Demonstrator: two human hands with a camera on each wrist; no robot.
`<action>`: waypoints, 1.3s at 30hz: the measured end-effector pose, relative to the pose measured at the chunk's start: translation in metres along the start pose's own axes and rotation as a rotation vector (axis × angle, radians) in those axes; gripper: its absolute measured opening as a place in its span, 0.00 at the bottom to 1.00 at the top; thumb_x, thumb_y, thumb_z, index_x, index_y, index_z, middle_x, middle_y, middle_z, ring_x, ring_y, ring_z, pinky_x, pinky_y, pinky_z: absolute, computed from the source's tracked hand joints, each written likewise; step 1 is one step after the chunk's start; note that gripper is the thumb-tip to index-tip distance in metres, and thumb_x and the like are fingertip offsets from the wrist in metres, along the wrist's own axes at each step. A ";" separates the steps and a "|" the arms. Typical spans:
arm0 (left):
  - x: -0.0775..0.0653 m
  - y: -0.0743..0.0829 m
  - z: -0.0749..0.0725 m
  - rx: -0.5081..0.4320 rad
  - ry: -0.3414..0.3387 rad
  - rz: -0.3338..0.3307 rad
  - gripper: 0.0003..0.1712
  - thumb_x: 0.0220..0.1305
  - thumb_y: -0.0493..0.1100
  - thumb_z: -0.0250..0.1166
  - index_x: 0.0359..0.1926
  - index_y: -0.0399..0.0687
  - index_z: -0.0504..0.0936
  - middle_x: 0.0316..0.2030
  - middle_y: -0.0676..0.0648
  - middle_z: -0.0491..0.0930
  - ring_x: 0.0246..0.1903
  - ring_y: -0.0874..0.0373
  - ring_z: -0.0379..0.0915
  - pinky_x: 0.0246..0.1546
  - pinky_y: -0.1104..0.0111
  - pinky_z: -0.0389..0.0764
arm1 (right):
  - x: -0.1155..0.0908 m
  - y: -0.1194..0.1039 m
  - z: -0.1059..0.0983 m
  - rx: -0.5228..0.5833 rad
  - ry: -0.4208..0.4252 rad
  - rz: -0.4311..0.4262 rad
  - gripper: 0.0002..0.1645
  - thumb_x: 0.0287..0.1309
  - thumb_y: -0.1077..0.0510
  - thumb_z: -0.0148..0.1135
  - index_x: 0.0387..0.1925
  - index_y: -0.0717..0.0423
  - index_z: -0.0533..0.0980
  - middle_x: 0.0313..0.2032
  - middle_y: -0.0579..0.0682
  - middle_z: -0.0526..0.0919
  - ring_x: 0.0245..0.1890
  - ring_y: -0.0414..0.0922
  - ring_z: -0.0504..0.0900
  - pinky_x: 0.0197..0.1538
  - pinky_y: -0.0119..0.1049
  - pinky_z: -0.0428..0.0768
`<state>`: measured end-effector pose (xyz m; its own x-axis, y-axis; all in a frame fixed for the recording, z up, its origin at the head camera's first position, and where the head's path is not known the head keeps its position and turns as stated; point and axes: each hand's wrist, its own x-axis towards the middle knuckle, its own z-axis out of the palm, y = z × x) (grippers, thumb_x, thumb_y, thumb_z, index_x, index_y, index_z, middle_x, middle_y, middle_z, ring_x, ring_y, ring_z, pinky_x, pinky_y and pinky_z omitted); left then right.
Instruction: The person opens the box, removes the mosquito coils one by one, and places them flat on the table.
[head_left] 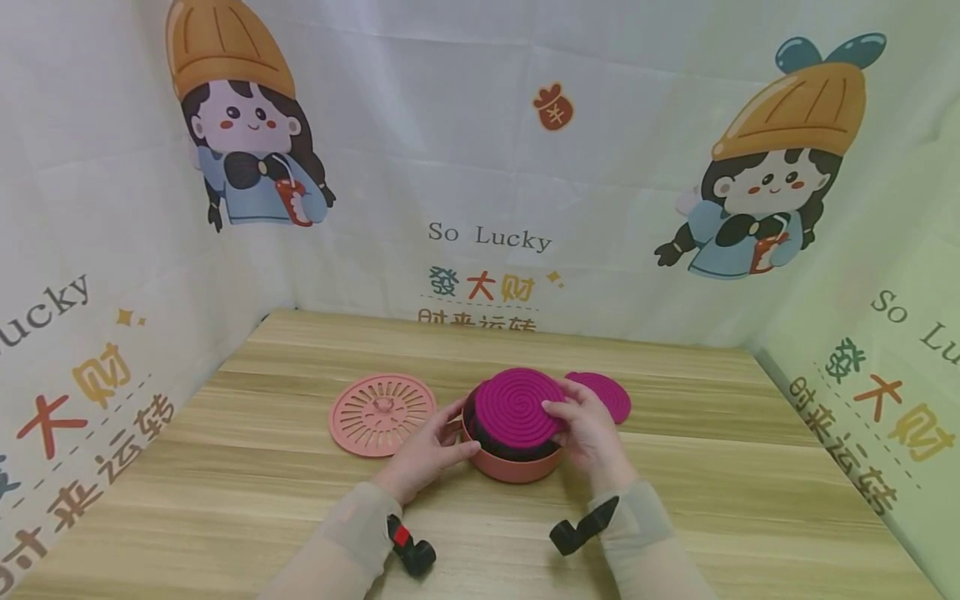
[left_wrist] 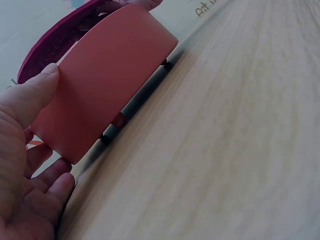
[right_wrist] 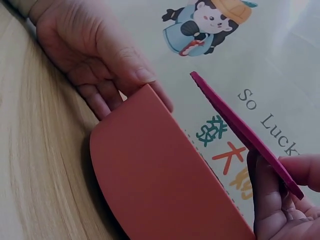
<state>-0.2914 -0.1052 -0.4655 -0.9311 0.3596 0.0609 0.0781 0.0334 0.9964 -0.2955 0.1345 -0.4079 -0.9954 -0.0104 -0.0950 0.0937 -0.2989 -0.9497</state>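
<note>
A round coral mosquito coil holder stands on the wooden table, its inside dark. My left hand grips the holder's left side, with the thumb at its rim in the left wrist view. Between the thumb and fingers of my right hand is a magenta spiral mosquito coil. The coil is tilted above the holder and hides much of its opening. In the right wrist view the coil shows edge-on, raised apart from the holder's rim.
To the left of the holder lies a coral slotted lid with a small knob. A second magenta coil lies behind my right hand. Printed white cloth encloses the back and sides of the table.
</note>
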 end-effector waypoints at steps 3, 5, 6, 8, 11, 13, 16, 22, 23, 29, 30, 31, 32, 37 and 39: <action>0.000 0.001 0.000 -0.003 -0.003 0.002 0.46 0.59 0.40 0.70 0.73 0.49 0.57 0.72 0.44 0.55 0.68 0.47 0.57 0.63 0.60 0.68 | 0.001 -0.002 -0.004 0.041 0.000 0.017 0.31 0.62 0.73 0.52 0.67 0.65 0.59 0.32 0.43 0.83 0.25 0.35 0.83 0.29 0.28 0.81; 0.000 0.001 0.000 0.001 -0.005 0.007 0.45 0.59 0.41 0.70 0.73 0.48 0.57 0.72 0.44 0.55 0.68 0.46 0.57 0.64 0.59 0.66 | 0.001 -0.004 -0.007 0.057 0.004 0.017 0.31 0.62 0.73 0.51 0.67 0.64 0.59 0.32 0.43 0.83 0.25 0.35 0.82 0.28 0.28 0.81; 0.000 0.001 -0.001 0.003 -0.007 0.013 0.45 0.59 0.41 0.70 0.73 0.48 0.57 0.72 0.43 0.55 0.68 0.46 0.56 0.65 0.58 0.65 | 0.002 -0.006 -0.009 0.061 0.009 0.015 0.31 0.62 0.72 0.51 0.66 0.63 0.60 0.32 0.42 0.83 0.25 0.35 0.82 0.28 0.27 0.81; 0.001 0.000 -0.001 0.022 -0.004 0.017 0.44 0.59 0.42 0.70 0.73 0.50 0.58 0.72 0.44 0.55 0.68 0.46 0.56 0.66 0.58 0.62 | 0.002 -0.010 -0.013 0.066 0.012 0.007 0.30 0.63 0.72 0.51 0.66 0.63 0.60 0.33 0.42 0.83 0.26 0.35 0.82 0.28 0.27 0.81; 0.001 0.000 -0.001 0.010 -0.013 0.016 0.44 0.59 0.41 0.70 0.73 0.51 0.58 0.72 0.45 0.55 0.69 0.47 0.55 0.67 0.58 0.62 | 0.003 -0.016 -0.020 0.072 0.013 0.000 0.28 0.63 0.72 0.51 0.64 0.64 0.61 0.33 0.43 0.82 0.26 0.35 0.82 0.28 0.26 0.81; 0.002 0.000 -0.001 0.004 -0.014 0.012 0.45 0.59 0.41 0.70 0.73 0.51 0.58 0.71 0.45 0.56 0.69 0.47 0.55 0.65 0.59 0.64 | 0.003 -0.021 -0.025 0.079 0.014 0.002 0.27 0.63 0.72 0.51 0.63 0.63 0.61 0.33 0.43 0.82 0.26 0.35 0.82 0.28 0.27 0.81; 0.002 -0.001 -0.001 -0.004 -0.007 0.001 0.46 0.58 0.42 0.71 0.73 0.51 0.58 0.70 0.43 0.59 0.68 0.47 0.57 0.63 0.61 0.68 | 0.004 -0.027 -0.034 0.091 0.015 0.009 0.25 0.64 0.72 0.50 0.61 0.61 0.61 0.33 0.43 0.82 0.26 0.36 0.82 0.28 0.28 0.83; 0.001 -0.001 -0.001 0.019 0.005 0.001 0.47 0.57 0.45 0.72 0.73 0.52 0.58 0.69 0.42 0.62 0.68 0.47 0.58 0.62 0.62 0.69 | 0.005 -0.036 -0.056 0.150 0.069 0.041 0.20 0.65 0.71 0.50 0.55 0.53 0.63 0.34 0.42 0.82 0.29 0.36 0.83 0.31 0.27 0.83; 0.001 -0.001 -0.001 0.019 0.002 0.003 0.47 0.57 0.45 0.72 0.73 0.52 0.58 0.69 0.42 0.61 0.68 0.47 0.58 0.62 0.62 0.69 | 0.006 -0.038 -0.059 0.165 0.086 0.052 0.20 0.66 0.71 0.50 0.54 0.51 0.63 0.34 0.41 0.82 0.29 0.35 0.83 0.32 0.27 0.82; 0.001 -0.001 -0.001 0.019 -0.002 0.006 0.47 0.57 0.45 0.72 0.73 0.51 0.58 0.69 0.42 0.62 0.68 0.48 0.58 0.62 0.63 0.69 | 0.008 -0.039 -0.081 0.217 0.149 0.075 0.20 0.66 0.70 0.49 0.53 0.48 0.63 0.33 0.40 0.82 0.30 0.35 0.82 0.36 0.26 0.82; 0.001 -0.001 -0.001 0.015 -0.002 0.005 0.47 0.57 0.44 0.72 0.73 0.51 0.58 0.69 0.42 0.62 0.68 0.48 0.58 0.62 0.63 0.69 | 0.008 -0.039 -0.083 0.229 0.156 0.071 0.19 0.66 0.71 0.48 0.53 0.48 0.63 0.32 0.41 0.82 0.31 0.35 0.82 0.36 0.27 0.82; 0.001 0.000 -0.001 0.013 -0.002 0.004 0.46 0.57 0.44 0.72 0.73 0.51 0.58 0.69 0.42 0.62 0.68 0.48 0.58 0.62 0.63 0.69 | 0.008 -0.039 -0.086 0.237 0.163 0.068 0.19 0.66 0.71 0.48 0.52 0.48 0.63 0.32 0.41 0.82 0.31 0.35 0.82 0.36 0.27 0.82; 0.001 0.000 -0.001 0.010 -0.002 0.002 0.46 0.57 0.44 0.72 0.73 0.51 0.58 0.69 0.42 0.62 0.68 0.48 0.58 0.62 0.63 0.69 | 0.008 -0.038 -0.088 0.250 0.171 0.064 0.19 0.66 0.72 0.47 0.52 0.49 0.64 0.32 0.41 0.83 0.31 0.35 0.82 0.36 0.27 0.82; -0.001 0.002 -0.001 0.007 -0.001 0.008 0.45 0.58 0.43 0.71 0.73 0.50 0.59 0.68 0.40 0.62 0.67 0.47 0.58 0.63 0.61 0.68 | 0.008 -0.035 -0.100 0.282 0.220 0.056 0.18 0.66 0.72 0.47 0.51 0.50 0.64 0.30 0.42 0.82 0.29 0.35 0.82 0.35 0.26 0.82; -0.001 0.002 -0.001 0.009 0.000 0.011 0.45 0.58 0.42 0.71 0.73 0.50 0.59 0.69 0.41 0.62 0.68 0.47 0.58 0.63 0.60 0.67 | 0.007 -0.034 -0.104 0.290 0.248 0.054 0.17 0.66 0.71 0.47 0.50 0.50 0.64 0.30 0.41 0.82 0.29 0.35 0.81 0.34 0.26 0.81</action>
<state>-0.2908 -0.1063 -0.4637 -0.9300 0.3604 0.0716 0.0913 0.0380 0.9951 -0.3040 0.2435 -0.4071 -0.9510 0.1872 -0.2459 0.1016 -0.5620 -0.8209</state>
